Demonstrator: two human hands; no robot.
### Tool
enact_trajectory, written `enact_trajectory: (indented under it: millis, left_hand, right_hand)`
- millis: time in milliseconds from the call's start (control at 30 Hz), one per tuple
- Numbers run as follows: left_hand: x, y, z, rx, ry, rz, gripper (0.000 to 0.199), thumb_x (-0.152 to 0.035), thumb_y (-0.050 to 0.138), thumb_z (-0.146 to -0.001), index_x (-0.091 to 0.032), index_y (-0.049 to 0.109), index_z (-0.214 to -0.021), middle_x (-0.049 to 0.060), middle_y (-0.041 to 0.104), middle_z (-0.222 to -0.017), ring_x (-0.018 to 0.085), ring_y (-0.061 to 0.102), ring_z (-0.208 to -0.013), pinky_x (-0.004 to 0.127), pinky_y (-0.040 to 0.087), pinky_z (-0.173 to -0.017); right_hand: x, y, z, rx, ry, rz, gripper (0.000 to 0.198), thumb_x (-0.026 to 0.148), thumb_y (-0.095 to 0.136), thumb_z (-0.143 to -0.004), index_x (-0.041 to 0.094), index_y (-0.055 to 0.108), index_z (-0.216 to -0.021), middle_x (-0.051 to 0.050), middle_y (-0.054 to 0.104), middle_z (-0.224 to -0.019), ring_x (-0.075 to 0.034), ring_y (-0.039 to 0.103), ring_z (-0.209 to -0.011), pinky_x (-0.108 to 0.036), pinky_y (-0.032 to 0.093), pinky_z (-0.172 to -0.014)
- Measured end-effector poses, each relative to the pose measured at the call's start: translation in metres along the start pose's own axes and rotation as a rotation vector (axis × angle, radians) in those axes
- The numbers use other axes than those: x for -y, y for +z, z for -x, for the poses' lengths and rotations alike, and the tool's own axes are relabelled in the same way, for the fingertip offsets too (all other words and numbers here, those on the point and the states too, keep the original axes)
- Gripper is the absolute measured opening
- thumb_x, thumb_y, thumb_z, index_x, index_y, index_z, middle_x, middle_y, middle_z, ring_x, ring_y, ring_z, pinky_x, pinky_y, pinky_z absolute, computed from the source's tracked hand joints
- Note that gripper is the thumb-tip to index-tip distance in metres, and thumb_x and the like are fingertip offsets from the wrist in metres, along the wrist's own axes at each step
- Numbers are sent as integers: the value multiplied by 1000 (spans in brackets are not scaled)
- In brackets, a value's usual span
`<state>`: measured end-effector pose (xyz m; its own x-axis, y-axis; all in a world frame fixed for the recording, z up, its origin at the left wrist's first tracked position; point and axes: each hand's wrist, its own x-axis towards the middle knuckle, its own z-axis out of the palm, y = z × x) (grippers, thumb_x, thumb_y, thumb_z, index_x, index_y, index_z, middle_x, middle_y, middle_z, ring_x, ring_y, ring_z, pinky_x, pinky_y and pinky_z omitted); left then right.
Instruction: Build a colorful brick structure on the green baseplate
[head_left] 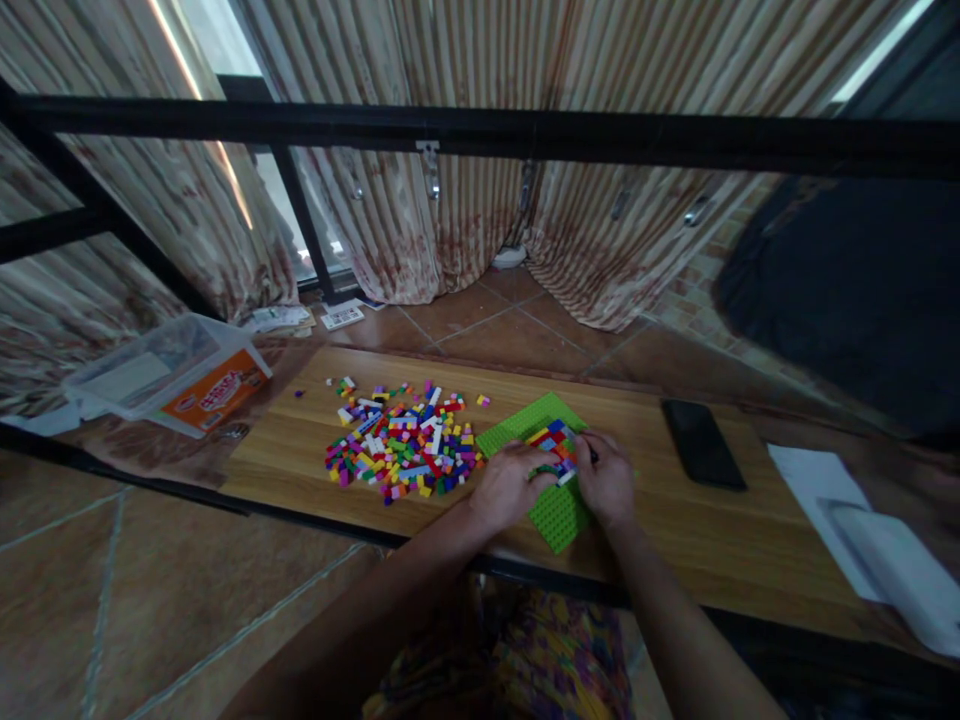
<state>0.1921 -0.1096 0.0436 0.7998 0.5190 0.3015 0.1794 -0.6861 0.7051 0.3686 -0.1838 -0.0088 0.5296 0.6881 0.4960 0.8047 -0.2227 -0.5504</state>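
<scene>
Left hand [510,485] and right hand [607,480] meet at a brick patch [553,440] on a part-bare green baseplate [559,520] near the front edge of the surface [675,520], finger grip unclear, loose bricks [405,440] unplaced.

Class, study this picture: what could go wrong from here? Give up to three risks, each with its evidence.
1. The green baseplate has a corner close to the front edge of the wooden tabletop, so a hard push might tip it.
2. The left hand is beside the loose toy bricks; a sideways sweep could scatter some.
3. A small purple brick lies apart from the pile and might be overlooked.
</scene>
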Motion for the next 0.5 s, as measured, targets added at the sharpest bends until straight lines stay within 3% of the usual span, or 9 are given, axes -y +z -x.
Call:
enact_trajectory:
  millis: [133,500]
  left_hand:
    - [8,4,-9,108,84,-89,17,-21,60,-89,-21,69,-104,4,73,-102,19,64,-99,34,46,-96]
    - [30,1,-21,247,268,-133,20,-24,50,-95,-22,67,-104,3,71,-104,17,62,-99,31,42,-96]
  right_hand:
    - [0,0,0,-7,11,-13,40,42,41,-92,17,72,-88,-13,70,-98,-25,60,-94,-43,46,-89]
    - [4,0,0,3,36,3,38,40,41,-92,17,72,-88,-13,70,-99,-25,59,-96,-42,44,-90]
